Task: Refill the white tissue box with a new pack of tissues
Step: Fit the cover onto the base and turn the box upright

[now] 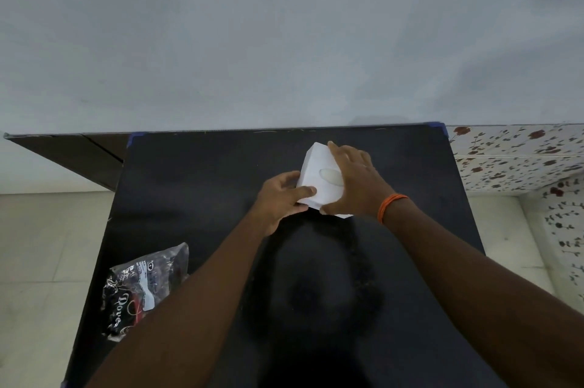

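Both your hands are on the white tissue box point(317, 177), held between them on the black table point(196, 172).

Your left hand point(282, 199) grips the box's near-left corner, thumb laid across its top face; your right hand point(357, 180) spreads over the box's right side, fingers reaching its far end and thumb at the near edge (an orange thread band point(390, 205) circles that wrist). The box sits skewed, oval opening facing up. A crinkled plastic wrapper point(142, 289) lies well back from your left hand, beside that forearm.
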